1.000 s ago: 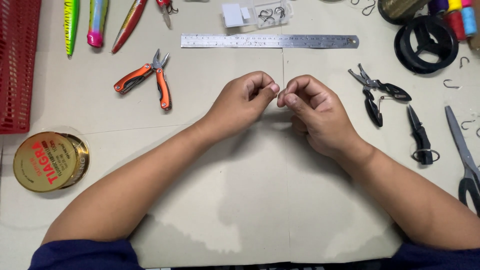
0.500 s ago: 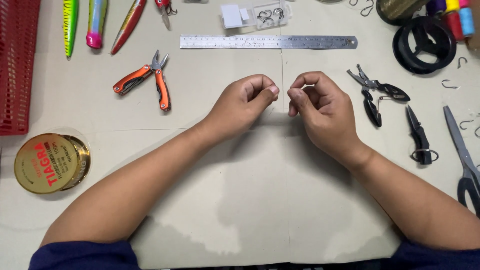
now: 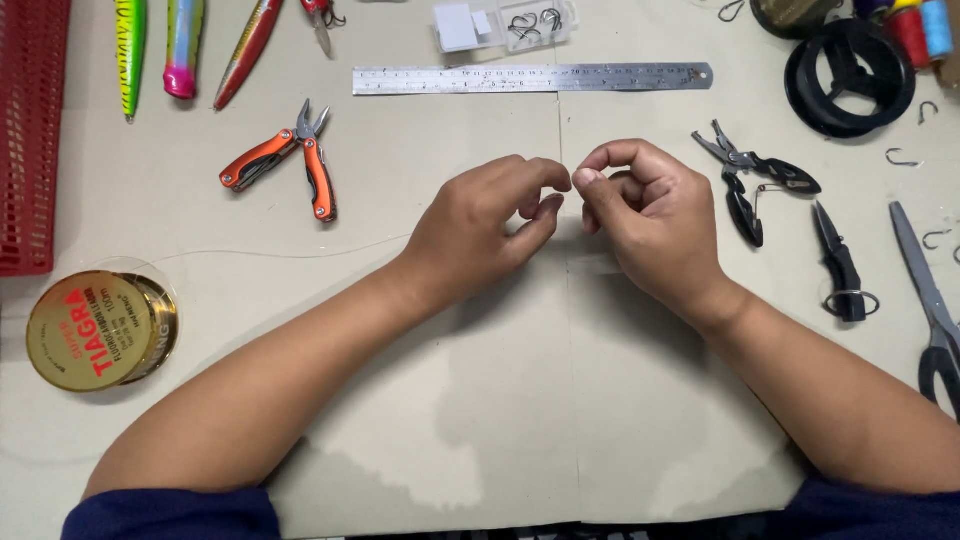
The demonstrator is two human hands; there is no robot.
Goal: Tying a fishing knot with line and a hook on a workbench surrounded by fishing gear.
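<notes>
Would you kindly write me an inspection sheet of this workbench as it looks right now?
Surface: beige cardboard sheet, faint stains.
Job's things: thin clear fishing line running from gold line spool toward the hands; any hook at the fingertips too small to tell.
Clutter: orange multi-tool pliers, steel ruler, fishing lures, clear hook box, black pliers, scissors, black reel.
Grippers: left hand and right hand pinched, fingertips close together.
Cables: nothing seen.
Surroundings: red basket.

The left hand (image 3: 480, 225) and right hand (image 3: 645, 215) pinch together above the cardboard (image 3: 520, 400).
</notes>
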